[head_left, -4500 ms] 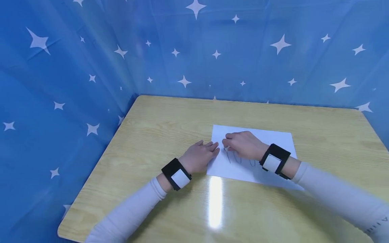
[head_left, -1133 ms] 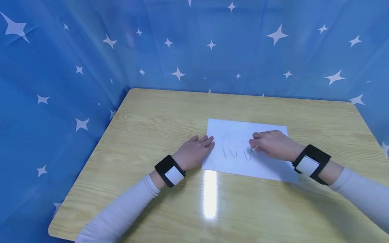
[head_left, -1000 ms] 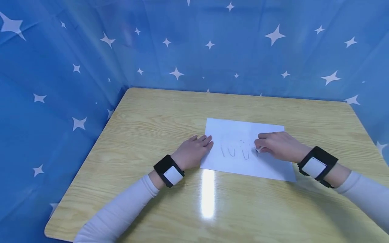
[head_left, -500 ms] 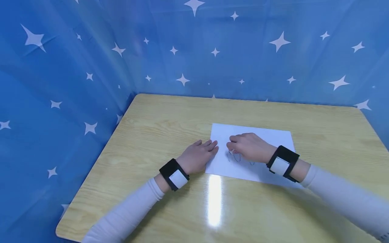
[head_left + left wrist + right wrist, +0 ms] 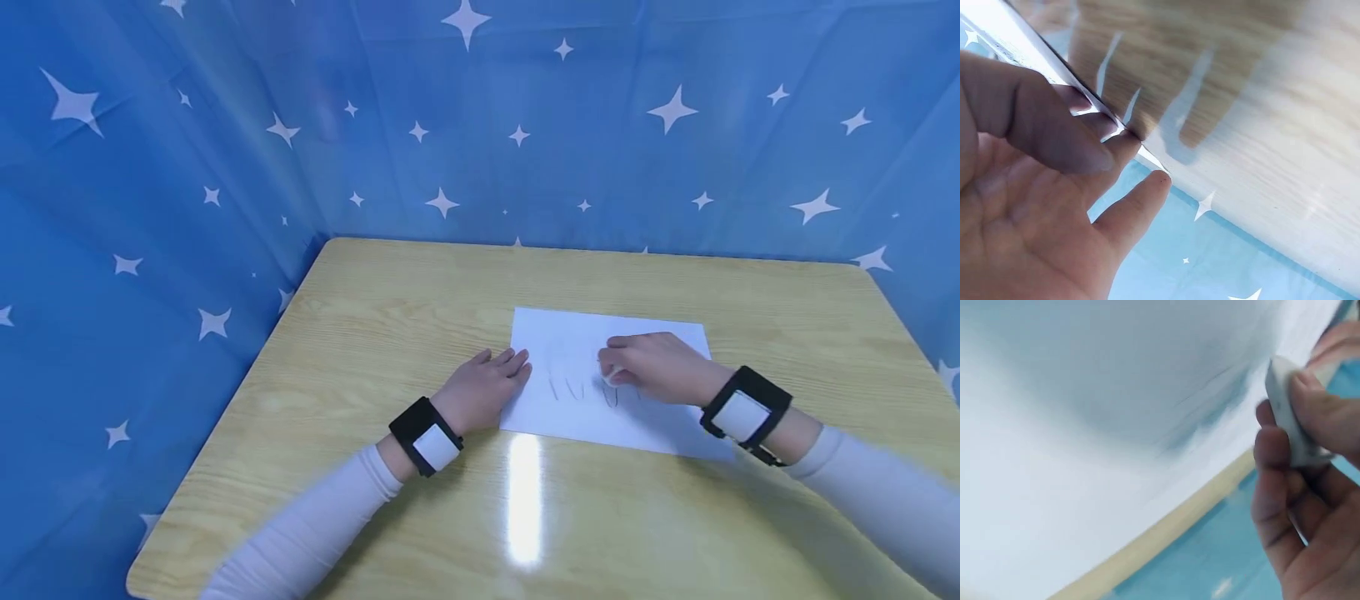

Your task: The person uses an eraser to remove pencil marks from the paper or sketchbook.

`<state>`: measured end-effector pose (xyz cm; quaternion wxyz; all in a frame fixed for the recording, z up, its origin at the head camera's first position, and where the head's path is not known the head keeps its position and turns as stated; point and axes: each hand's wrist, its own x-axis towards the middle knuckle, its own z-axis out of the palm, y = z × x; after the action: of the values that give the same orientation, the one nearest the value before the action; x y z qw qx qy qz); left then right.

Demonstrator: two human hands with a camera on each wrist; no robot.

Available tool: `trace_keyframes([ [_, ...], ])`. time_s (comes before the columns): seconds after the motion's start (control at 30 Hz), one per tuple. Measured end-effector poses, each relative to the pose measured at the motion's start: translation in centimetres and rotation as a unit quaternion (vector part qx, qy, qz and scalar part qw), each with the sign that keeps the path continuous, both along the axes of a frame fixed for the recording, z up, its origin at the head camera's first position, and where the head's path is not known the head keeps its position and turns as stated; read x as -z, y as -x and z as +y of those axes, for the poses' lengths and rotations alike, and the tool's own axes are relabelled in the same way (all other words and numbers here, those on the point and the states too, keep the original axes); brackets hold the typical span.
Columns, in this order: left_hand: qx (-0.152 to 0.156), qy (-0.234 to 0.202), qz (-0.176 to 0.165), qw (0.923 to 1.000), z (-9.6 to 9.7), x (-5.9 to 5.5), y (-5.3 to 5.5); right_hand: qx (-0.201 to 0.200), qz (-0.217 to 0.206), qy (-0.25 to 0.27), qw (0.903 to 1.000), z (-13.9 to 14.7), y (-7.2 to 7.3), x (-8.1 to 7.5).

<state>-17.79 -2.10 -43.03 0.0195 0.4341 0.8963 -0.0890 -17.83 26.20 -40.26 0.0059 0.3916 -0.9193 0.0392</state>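
Observation:
A sheet of white paper lies on the table, with several grey strokes across its middle. My right hand pinches a white eraser between thumb and fingers, its end down at the strokes right of the paper's centre. In the right wrist view thin grey lines show on the paper near the eraser. My left hand lies with fingers extended, the fingertips on the paper's left edge. The right hand covers part of the paper's right half.
The wooden table stretches on all sides of the paper, with a bright reflection in front. A blue curtain with white stars hangs behind and to the left. Both wrists wear black bands.
My right hand swept left over the strokes with the eraser, then came back right. The strokes look fainter and more broken than a second ago. My left hand stays at the paper's edge.

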Motion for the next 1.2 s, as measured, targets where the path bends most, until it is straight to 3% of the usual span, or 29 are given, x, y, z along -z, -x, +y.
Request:
trace_keyframes([
  [0.13,0.003,-0.001,0.005,1.0000,0.7,0.8,-0.7,-0.052,0.019,-0.013,0.9984,-4.9,0.9,1.3],
  [0.23,0.015,-0.013,0.012,0.9997,1.0,1.0,-0.5,-0.083,0.043,-0.021,0.9954,-5.9,1.4,1.7],
  [0.3,0.017,-0.027,0.014,0.9994,0.9,0.7,-0.2,-0.085,0.042,-0.028,0.9951,-5.0,1.5,1.4],
  [0.43,0.017,-0.041,0.015,0.9989,0.1,0.0,0.6,-0.037,0.022,-0.029,0.9986,-0.9,0.7,0.2],
  [0.6,0.012,-0.029,0.003,0.9995,-0.7,-0.6,0.8,0.000,0.022,-0.004,0.9997,3.2,-0.5,0.5],
  [0.83,-0.003,-0.024,-0.037,0.9990,-0.7,0.0,0.2,0.000,0.010,0.015,0.9998,3.5,-1.4,1.7],
  [0.97,-0.018,-0.019,-0.019,0.9995,-0.5,0.3,-0.5,0.003,0.019,0.014,0.9997,3.6,-2.0,2.0],
  [1.07,-0.015,-0.029,-0.006,0.9995,-0.5,0.2,-1.3,0.010,0.023,0.015,0.9996,3.7,-2.0,1.7],
  [1.2,0.003,-0.035,-0.037,0.9987,-0.5,-0.1,-2.3,0.013,0.012,0.015,0.9997,3.7,-1.7,1.1],
])
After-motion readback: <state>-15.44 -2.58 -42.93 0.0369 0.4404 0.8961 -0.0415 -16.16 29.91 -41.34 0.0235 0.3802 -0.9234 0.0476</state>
